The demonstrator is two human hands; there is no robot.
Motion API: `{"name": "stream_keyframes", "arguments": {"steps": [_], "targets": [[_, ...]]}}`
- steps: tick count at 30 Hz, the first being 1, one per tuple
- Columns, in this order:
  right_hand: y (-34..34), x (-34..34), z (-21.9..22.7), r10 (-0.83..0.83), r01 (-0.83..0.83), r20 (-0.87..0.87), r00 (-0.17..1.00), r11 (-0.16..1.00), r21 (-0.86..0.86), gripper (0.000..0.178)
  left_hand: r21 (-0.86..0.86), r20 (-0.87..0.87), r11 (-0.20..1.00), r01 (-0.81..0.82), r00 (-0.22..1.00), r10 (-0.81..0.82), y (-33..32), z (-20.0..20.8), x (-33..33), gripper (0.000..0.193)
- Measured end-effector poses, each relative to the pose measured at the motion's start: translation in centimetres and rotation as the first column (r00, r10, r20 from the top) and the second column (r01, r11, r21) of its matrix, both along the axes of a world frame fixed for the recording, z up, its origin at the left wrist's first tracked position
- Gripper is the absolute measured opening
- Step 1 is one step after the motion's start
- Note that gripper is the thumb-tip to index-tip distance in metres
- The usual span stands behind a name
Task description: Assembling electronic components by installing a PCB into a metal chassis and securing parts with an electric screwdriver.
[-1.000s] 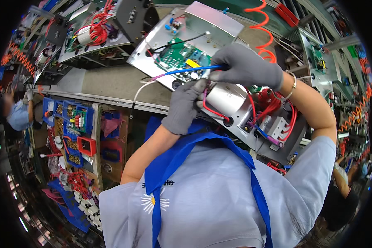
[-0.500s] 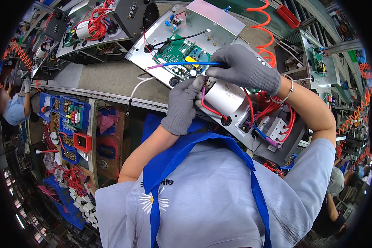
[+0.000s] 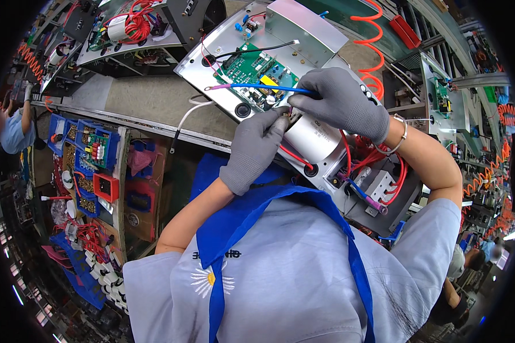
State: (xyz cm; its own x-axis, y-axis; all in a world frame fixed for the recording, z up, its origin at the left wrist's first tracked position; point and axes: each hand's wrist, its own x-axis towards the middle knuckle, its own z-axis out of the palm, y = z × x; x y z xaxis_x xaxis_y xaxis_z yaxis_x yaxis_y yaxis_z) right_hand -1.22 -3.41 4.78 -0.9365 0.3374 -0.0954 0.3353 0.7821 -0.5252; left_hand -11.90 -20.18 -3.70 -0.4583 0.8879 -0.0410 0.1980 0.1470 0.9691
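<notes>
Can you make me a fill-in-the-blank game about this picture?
1. The left hand and right hand wear gloves that are ____.
2. The cable sticking out from the right hand is mostly ____.
3. The circuit board in front of the hands is ____.
4. On the shirt is a ____ and yellow flower.

Missing words: gray; blue; green; white.

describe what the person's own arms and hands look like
The left hand and right hand wear matching grey fabric gloves. A slim, pale bracelet circles the right wrist. The sleeves are short and light greyish blue, leaving both forearms uncovered.
</notes>
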Motion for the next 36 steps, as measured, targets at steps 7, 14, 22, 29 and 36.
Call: {"name": "stream_keyframes", "arguments": {"steps": [7,14,22,29,36], "targets": [[0.7,0.1,-0.7,-0.01,0.012,-0.044,0.999,1.0,0.026,0.032,-0.108,0.106,0.988,0.114,0.989,-0.102,1.5,0.8,-1.1,0.031],[1.8,-0.7,0.6,0.027,-0.004,0.18,0.983,0.992,-0.125,0.036,-0.247,0.605,0.955,0.161,0.796,0.023,1.7,2.0,-1.7,0.033],[1.6,-0.6,0.3,-0.003,0.018,0.211,0.978,0.997,-0.069,0.036,-0.299,0.723,0.953,0.059,0.666,0.186,1.9,1.0,-0.7,0.036],[1.8,-0.6,0.9,0.04,-0.016,0.249,0.968,0.995,-0.098,0.034,-0.217,0.403,0.97,-0.111,0.895,0.193,1.9,-0.1,0.6,0.039],[2.3,-1.1,0.9,0.061,-0.023,0.247,0.967,0.988,-0.154,0.032,-0.153,0.376,0.974,-0.167,0.902,0.213,2.3,0.4,0.7,0.035]]}}
